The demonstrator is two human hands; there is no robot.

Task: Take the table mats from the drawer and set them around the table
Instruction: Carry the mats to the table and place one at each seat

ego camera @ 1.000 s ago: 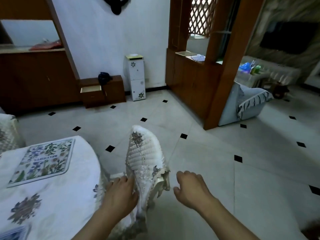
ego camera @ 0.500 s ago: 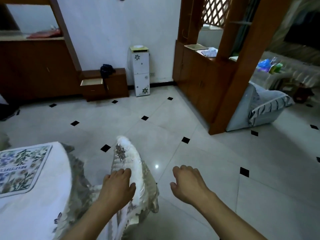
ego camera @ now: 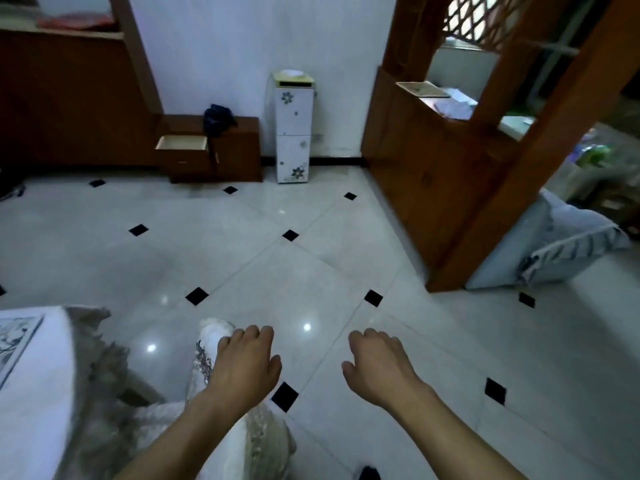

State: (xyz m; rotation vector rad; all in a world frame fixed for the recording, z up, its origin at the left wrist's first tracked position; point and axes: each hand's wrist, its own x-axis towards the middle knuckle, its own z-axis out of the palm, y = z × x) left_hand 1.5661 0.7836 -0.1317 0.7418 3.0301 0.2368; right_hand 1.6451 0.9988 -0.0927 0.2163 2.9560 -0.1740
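Observation:
A floral table mat (ego camera: 15, 344) lies on the white-clothed table (ego camera: 38, 410) at the lower left, cut off by the frame edge. The drawer (ego camera: 181, 143) of the low brown cabinet (ego camera: 235, 150) by the far wall stands pulled out; I cannot see what is inside it. My left hand (ego camera: 244, 367) lies over the top of a chair back (ego camera: 213, 336) in a white quilted cover, fingers curled down on it. My right hand (ego camera: 375, 365) hangs above the floor, loosely curled and holding nothing.
A narrow white floral cabinet (ego camera: 292, 129) stands against the far wall. A wooden partition (ego camera: 446, 174) juts out on the right, with a grey cushioned seat (ego camera: 554, 247) behind it. Pale floor tiles with black diamonds (ego camera: 242, 258) stretch between me and the drawer.
The table and mat have slid toward the left edge of the view. The chair back sits lower and closer to the table, and my left hand has moved from its side onto its top.

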